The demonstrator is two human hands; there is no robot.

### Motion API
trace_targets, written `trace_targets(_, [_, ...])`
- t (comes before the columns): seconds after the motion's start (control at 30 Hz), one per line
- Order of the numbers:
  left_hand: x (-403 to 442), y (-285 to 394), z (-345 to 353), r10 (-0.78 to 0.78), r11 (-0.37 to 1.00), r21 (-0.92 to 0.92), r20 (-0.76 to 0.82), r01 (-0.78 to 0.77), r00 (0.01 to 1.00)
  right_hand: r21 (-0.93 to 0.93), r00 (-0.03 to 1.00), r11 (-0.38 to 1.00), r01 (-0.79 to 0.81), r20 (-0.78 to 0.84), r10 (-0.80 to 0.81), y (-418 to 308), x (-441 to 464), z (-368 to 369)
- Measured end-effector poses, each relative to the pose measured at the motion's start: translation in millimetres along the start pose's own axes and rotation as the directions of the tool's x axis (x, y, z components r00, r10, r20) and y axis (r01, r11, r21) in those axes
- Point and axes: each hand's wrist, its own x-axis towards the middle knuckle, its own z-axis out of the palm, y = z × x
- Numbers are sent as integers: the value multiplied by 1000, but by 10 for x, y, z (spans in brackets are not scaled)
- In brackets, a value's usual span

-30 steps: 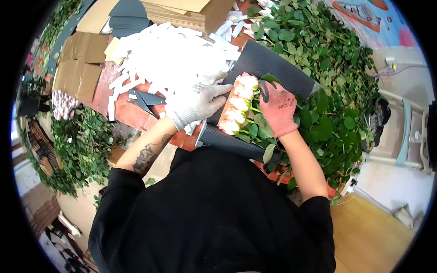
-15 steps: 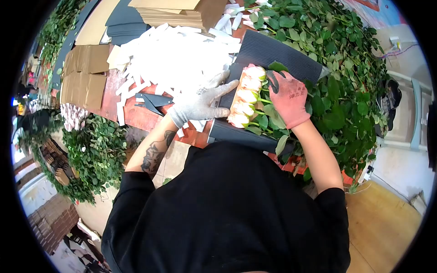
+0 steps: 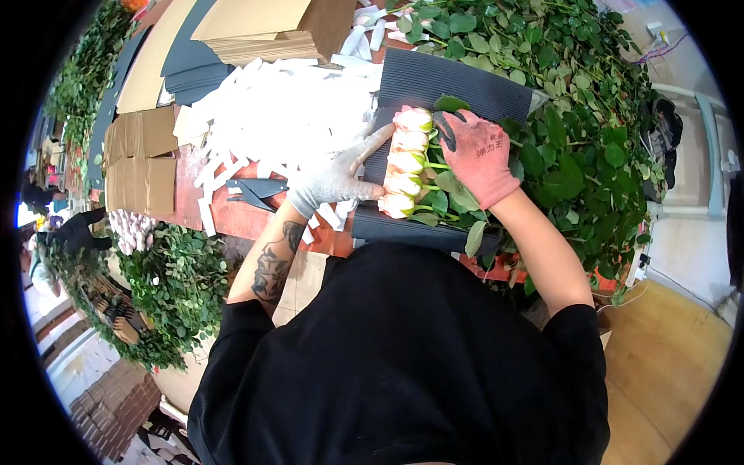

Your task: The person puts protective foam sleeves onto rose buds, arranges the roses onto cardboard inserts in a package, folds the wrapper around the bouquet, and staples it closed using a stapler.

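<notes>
A row of several pink and cream roses (image 3: 408,163) lies on dark corrugated sheet (image 3: 449,81), their stems and leaves running to the right. My left hand (image 3: 341,172), in a whitish glove, has its fingers spread, with thumb and forefinger tips at the left edge of the row. My right hand (image 3: 477,155), in a pink glove with dark fingertips, is bent over the stems just right of the top blooms. Its fingers are curled down, and what they hold, if anything, is hidden.
White paper strips (image 3: 271,108) are heaped left of the sheet, with a black stapler-like tool (image 3: 257,191) below. Cardboard (image 3: 141,159) and a brown stack (image 3: 263,31) stand beyond. Leafy stems (image 3: 573,155) cover the right side; more foliage and pink blooms (image 3: 132,231) are lower left.
The camera view has shifted. My left hand has gone from fingers close together to thumb and forefinger spread along the row. My right hand stays by the stems.
</notes>
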Motion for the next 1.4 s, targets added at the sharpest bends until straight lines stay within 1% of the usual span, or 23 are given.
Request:
trace_targets(0.13, [-23,-2,-24,26,999,-17,-30,-26,999,22,996,998,55,-78,-53,67,-33,95])
trace_targets(0.2, [-81,221,-220,49,981,193,-49,-38,998,22,999,999,37,-1,-37,47,1,17])
trace_targets(0.27, [-101,463,-410,-153,961,193,-221,197,963,17,997,1000,13,74,-15,36,20,-26])
trace_targets(0.3, [-70,720,-454,-55,974,183,-373,132,926,-10,994,1000,4,109,-3,23,14,-36])
trace_targets(0.4, [-123,846,-612,24,975,214,-335,51,942,-86,992,996,12,126,-1,94,-84,-46])
trace_targets(0.47, [-311,670,-750,9,941,312,-411,131,911,-123,994,988,96,62,-89,74,-15,77])
trace_targets(0.5, [-415,630,-814,15,916,369,-429,160,903,-82,993,994,69,98,-61,22,75,-132])
trace_targets(0.53, [-516,584,-841,13,894,408,-441,187,898,-1,984,996,-86,155,85,-77,143,-339])
trace_targets(0.6, [-778,530,-890,-222,915,203,-471,349,854,25,991,998,-58,123,54,-76,115,-660])
trace_targets(0.67, [-1129,293,-1030,-245,810,300,-607,503,756,272,991,957,-97,117,68,-59,76,-1025])
trace_targets(0.73, [-1564,-210,-1209,-395,630,125,-798,766,456,670,984,721,-177,149,102,15,-85,-1116])
trace_targets(0.77, [-1931,-693,-1291,-161,481,288,-900,828,406,670,984,722,-170,152,90,35,-191,-1122])
trace_targets(0.8, [-2084,-726,-1456,-133,356,231,-947,905,294,723,981,669,-172,61,186,61,-326,-1087])
trace_targets(0.83, [-2209,-863,-1618,-139,346,195,-957,918,256,771,955,615,-167,-29,295,68,-424,-1036])
trace_targets(0.87, [-2275,-1034,-1757,-138,375,239,-941,896,309,762,954,625,-168,-34,298,72,-483,-1002])
trace_targets(0.93, [-2095,-1136,-1972,-330,386,128,-906,914,266,814,974,561,-147,21,224,91,-556,-949])
trace_targets(0.97, [-1980,-1221,-2078,-332,396,119,-906,910,263,793,982,591,-151,50,183,104,-545,-935])
trace_targets(1.03, [-1727,-1409,-2230,-533,199,-78,-845,977,40,738,979,643,-206,146,146,21,-476,-963])
trace_targets(1.07, [-1674,-1503,-2291,-540,212,-83,-841,974,46,712,975,666,-223,170,144,-24,-445,-1005])
trace_targets(1.13, [-1618,-1662,-2420,-808,250,-328,-590,911,9,656,965,711,-253,220,141,-113,-382,-1091])
trace_targets(1.2, [-1655,-2083,-2449,-811,303,-343,-583,889,51,695,959,661,-284,220,181,-138,-397,-1082])
trace_targets(1.3, [-1640,-2153,-2374,-881,421,-775,-473,472,11,756,949,579,-305,186,257,-151,-479,-955])
trace_targets(1.4, [-1702,-2179,-2316,-853,477,-754,-521,451,32,794,964,556,-246,141,226,-73,-586,-835])
